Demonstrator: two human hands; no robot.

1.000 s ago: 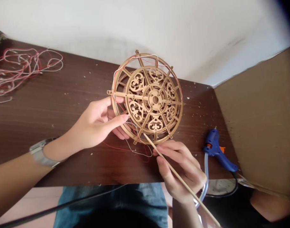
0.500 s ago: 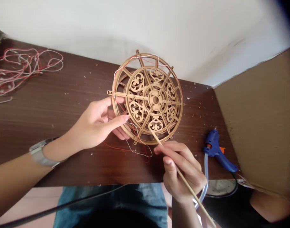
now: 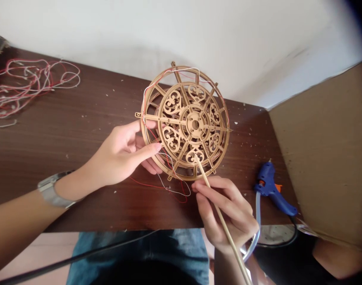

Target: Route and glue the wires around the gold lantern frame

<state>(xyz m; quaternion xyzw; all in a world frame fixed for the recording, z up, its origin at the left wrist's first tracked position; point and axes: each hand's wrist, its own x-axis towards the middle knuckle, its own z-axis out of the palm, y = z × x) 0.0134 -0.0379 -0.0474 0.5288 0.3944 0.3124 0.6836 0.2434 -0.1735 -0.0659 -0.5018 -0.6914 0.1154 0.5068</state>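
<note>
My left hand [image 3: 130, 152] grips the left rim of a round gold openwork frame [image 3: 185, 123], thumb in front and fingers behind. The frame is tilted up above the table, with spokes, scroll ornaments and a ring-shaped hub. Red and white wire [image 3: 144, 99] runs along its outer rim and hangs in loose loops below. In my right hand [image 3: 226, 211] is a thin pale wooden stick [image 3: 220, 219], pinched between thumb and fingers. Its tip lies over the lowest scroll ornament; whether it touches is hard to tell.
A tangle of red and white wire [image 3: 35, 85] lies at the left of the dark wooden table [image 3: 88, 146]. On the right rests a blue glue gun [image 3: 270, 186] with a clear glue stick in it. Cardboard [image 3: 326, 150] stands beyond it, and a black cable [image 3: 80, 259] crosses below.
The stick's tip has shifted right and slightly up across the lowest ornament, and the stick stands steeper. My right thumb has moved. My left hand keeps its hold on the frame.
</note>
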